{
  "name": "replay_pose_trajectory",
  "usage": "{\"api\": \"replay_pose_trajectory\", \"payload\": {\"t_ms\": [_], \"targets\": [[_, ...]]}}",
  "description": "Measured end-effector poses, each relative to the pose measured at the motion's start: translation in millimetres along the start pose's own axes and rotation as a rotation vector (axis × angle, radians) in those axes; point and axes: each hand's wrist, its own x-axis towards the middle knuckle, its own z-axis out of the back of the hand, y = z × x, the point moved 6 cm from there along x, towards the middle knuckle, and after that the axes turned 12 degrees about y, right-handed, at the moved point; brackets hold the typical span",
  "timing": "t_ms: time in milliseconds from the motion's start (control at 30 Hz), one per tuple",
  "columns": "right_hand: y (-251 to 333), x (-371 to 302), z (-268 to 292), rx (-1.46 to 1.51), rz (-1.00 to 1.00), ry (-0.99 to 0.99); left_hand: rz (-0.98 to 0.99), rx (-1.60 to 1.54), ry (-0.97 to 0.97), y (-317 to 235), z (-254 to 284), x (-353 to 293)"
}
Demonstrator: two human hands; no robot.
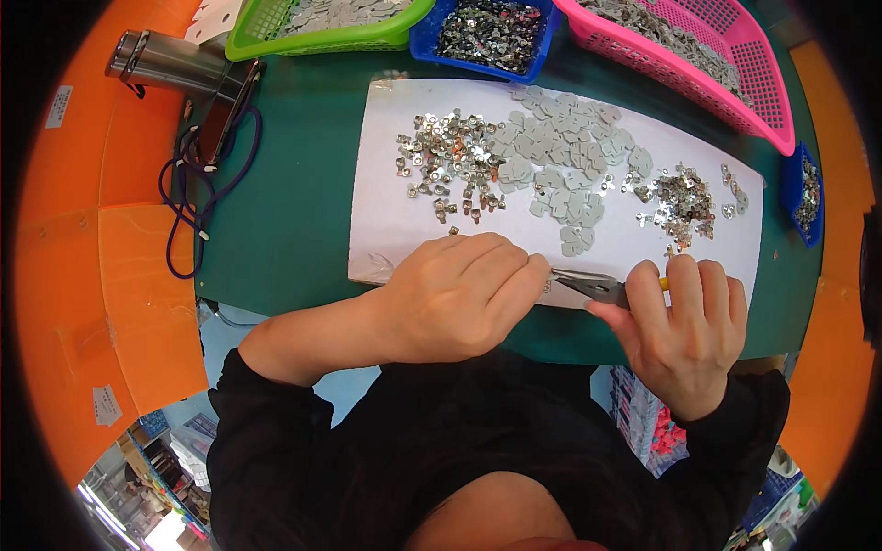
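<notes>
My right hand (684,326) is wrapped round long-nosed pliers (597,286) with a bit of yellow handle showing. Their jaws point left and reach the fingertips of my left hand (469,294). That hand is closed in a pinch, knuckles up, and hides whatever sits between its fingers. Both hands are over the near edge of a white board (404,241). Beyond them lie a pile of flat grey plates (570,138), a scatter of small shiny metal clips (450,161) on the left, and a heap of small metal pieces (684,202) on the right.
Along the far edge stand a green basket (322,43), a blue tray (423,53) and a pink basket (680,84), all holding metal parts. A small blue tray (808,197) is at the right. A steel flask (170,64) with a purple cord (241,170) lies at the left on the green table (294,184).
</notes>
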Motion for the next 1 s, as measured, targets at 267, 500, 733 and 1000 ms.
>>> {"api": "replay_pose_trajectory", "payload": {"t_ms": [267, 500, 733, 1000], "targets": [[1, 0, 0, 0.001, 0.047, 0.063, -0.049, 0.012, -0.024, -2, 2, 0], [-1, -2, -9, 0.03, 0.1, 0.091, -0.018, -0.082, 0.084, 0, -4, -2], [-7, -1, -26, 0.351, 0.084, 0.102, 0.209, -0.516, 0.171, 24, -12, -4], [24, 14, -57, 0.956, -0.025, 0.147, 0.685, -1.471, -0.215, 41, -37, -52]]}}
